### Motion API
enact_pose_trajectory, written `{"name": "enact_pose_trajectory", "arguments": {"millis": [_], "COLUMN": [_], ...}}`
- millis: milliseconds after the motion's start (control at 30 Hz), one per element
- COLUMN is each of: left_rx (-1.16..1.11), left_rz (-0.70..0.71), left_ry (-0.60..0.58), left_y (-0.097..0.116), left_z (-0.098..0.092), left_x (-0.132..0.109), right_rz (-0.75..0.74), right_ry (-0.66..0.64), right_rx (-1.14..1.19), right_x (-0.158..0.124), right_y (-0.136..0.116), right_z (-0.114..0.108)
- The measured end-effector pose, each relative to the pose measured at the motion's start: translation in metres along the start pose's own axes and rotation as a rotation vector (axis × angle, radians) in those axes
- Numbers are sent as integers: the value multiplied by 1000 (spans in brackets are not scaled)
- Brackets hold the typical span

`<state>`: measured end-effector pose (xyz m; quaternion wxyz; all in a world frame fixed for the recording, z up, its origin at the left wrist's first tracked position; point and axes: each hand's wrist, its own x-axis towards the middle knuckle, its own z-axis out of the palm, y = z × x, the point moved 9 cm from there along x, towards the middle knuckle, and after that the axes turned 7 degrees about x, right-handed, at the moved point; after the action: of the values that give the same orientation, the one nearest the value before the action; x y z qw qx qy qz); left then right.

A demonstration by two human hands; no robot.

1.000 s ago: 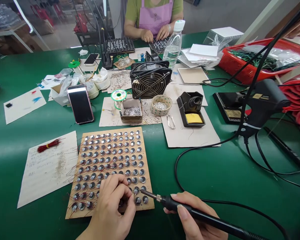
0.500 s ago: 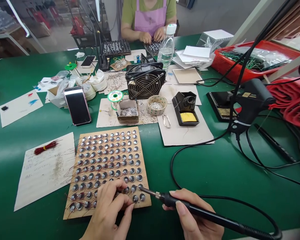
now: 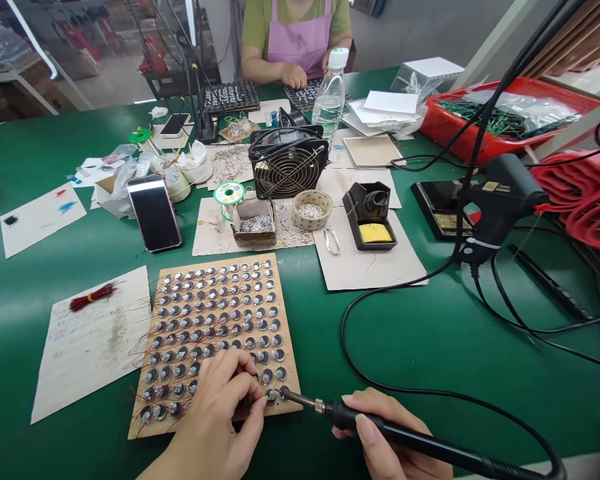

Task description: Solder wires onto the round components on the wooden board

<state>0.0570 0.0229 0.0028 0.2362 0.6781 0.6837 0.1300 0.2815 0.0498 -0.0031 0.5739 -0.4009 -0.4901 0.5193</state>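
My right hand point(image 3: 393, 430) holds a black soldering iron point(image 3: 350, 417) like a pen, its tip at a small round part point(image 3: 284, 392) in the lower right corner of a wooden board point(image 3: 291, 370). Rows of such parts, dark discs with silvery pieces, stand on the board, many with thin dark-red wires. Over the lower middle of the board, my left hand point(image 3: 220, 400) has thumb and forefinger pinched together beside another round part point(image 3: 271, 397). What they pinch is too small to make out. The hand covers several parts.
Behind the board stand a box of silvery bits point(image 3: 255, 227), a solder spool point(image 3: 229, 195), a black fan point(image 3: 290, 163) and an iron stand with yellow sponge point(image 3: 375, 232). A phone point(image 3: 155, 215) leans at left. The iron's cable point(image 3: 347, 333) loops right. A co-worker point(image 3: 300, 40) sits opposite.
The soldering iron's tip has moved down from one part to the corner part nearer me. My left hand has shifted slightly down and left, still pinching.
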Motion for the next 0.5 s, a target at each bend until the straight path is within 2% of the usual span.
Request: {"name": "enact_pose_trajectory", "arguments": {"millis": [233, 333, 500], "left_rx": [28, 35, 29], "left_rz": [-4, 1, -13], "left_ry": [-77, -82, -70], "left_y": [-1, 0, 1], "left_z": [4, 4, 2], "left_x": [3, 4, 4], "right_rz": [-37, -24, -32], "right_ry": [-46, -21, -63], "right_rx": [-54, -53, -52], "right_x": [0, 1, 3], "right_y": [-3, -2, -4], "right_z": [6, 4, 8]}}
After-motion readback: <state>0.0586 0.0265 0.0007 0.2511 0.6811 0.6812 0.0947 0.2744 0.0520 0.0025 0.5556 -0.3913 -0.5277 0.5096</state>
